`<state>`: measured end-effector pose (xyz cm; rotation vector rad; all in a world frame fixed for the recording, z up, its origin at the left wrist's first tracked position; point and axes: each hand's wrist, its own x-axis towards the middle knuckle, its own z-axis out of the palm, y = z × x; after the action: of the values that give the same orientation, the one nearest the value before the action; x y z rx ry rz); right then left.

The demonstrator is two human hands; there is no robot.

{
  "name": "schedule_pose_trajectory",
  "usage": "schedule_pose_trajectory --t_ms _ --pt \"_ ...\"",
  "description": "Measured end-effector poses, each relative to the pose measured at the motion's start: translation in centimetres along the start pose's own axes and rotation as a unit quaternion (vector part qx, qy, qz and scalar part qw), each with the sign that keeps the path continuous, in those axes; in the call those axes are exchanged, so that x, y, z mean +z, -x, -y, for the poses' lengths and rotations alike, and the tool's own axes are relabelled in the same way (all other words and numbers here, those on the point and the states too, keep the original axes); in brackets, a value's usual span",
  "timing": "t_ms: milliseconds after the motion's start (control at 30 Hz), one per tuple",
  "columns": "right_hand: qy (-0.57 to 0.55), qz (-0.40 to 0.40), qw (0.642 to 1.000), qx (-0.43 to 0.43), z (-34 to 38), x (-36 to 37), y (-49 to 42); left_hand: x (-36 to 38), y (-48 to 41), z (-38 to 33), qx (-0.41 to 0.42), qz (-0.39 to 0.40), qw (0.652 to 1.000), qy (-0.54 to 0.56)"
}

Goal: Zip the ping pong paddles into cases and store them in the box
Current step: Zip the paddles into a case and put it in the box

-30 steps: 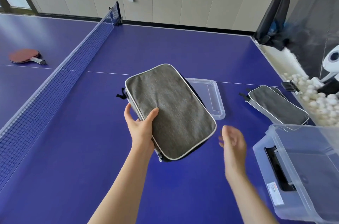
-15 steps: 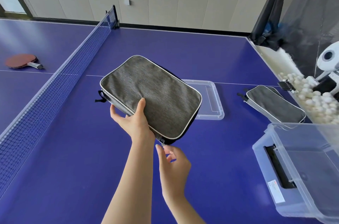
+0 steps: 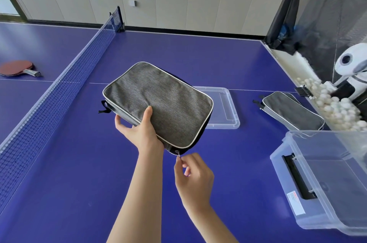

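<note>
Above the blue table (image 3: 198, 57), a grey paddle case (image 3: 158, 103) is held in the air, tilted, its near corner lowest. The left hand (image 3: 139, 129) grips its near-left edge: the thumb (image 3: 147, 115) lies flat on the grey top face while the other fingers (image 3: 119, 121) curl under the side, so the case sits clamped between them. At the case's lowest corner hangs a small metal zipper pull (image 3: 178, 153). The right hand (image 3: 195, 179) is just beneath it, thumb and forefinger pinched together on the pull, the remaining fingers loosely curled.

Behind the held case, a clear lid (image 3: 224, 107) lies flat on the table. To the right, a second grey case (image 3: 292, 111) rests on the table just beyond the clear plastic box (image 3: 325, 183), which stands at the near right edge. Across the net (image 3: 59, 91), a red paddle (image 3: 15, 67) lies on the far half. White balls (image 3: 337, 107) fill a tray beside the table's right edge.
</note>
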<state>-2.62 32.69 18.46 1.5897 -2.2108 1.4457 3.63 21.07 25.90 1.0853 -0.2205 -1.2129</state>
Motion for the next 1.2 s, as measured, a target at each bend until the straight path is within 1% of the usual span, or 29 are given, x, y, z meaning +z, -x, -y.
schedule_pose_trajectory --t_ms 167,500,600,667,833,1000,1200 --pt "-0.033 -0.001 0.999 -0.013 -1.7 -1.8 -1.2 -0.3 -0.3 -0.8 -0.010 0.004 1.000 -0.012" --pt "-0.083 -0.022 0.994 0.062 -4.6 -3.7 -5.7 0.1 0.5 -1.1 -0.045 0.057 0.997 -0.039" --pt "-0.092 -0.043 0.991 0.087 -6.1 -4.9 -7.9 0.1 0.6 -1.4 -0.055 0.082 0.993 -0.057" --pt "-0.082 -0.039 0.993 0.077 -7.0 -5.9 -9.3 -0.2 0.5 -1.6 -0.061 0.106 0.990 -0.077" --pt "-0.061 -0.001 0.998 0.020 -8.3 -7.5 -11.3 -0.9 0.6 -2.0 -0.073 0.167 0.975 -0.127" --pt "-0.060 0.024 0.998 -0.009 -9.0 -7.9 -11.6 -1.3 0.9 -2.1 -0.068 0.208 0.964 -0.151" --pt "-0.022 0.039 0.997 -0.061 -9.4 -7.6 -11.8 -2.3 1.1 -2.1 -0.057 0.260 0.946 -0.185"
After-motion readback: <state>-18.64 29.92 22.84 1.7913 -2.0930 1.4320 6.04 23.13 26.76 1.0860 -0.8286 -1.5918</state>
